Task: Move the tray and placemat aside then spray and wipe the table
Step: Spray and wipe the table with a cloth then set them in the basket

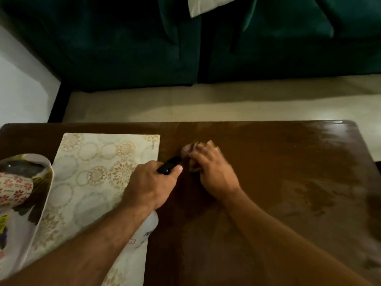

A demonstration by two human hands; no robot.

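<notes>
Toward the middle of the tabletop [268,162], a crumpled pinkish cloth [188,150] was pressed down under the right hand [212,168], whose fingers were curled over it; blur hid the exact grip. Just left of it, the spray bottle [151,223] was gripped by the left hand [150,182], the black nozzle [169,165] pointed at the cloth and the white body hidden partly beneath the wrist. The two hands were held close together, not touching. Along the left part of the tabletop, the patterned placemat [92,172] was laid flat, reaching the near edge. At the left edge, the tray [26,234] was overlapped onto the placemat, with a floral cup [14,190] carried on it. Wet streaks were seen on the right half.
</notes>
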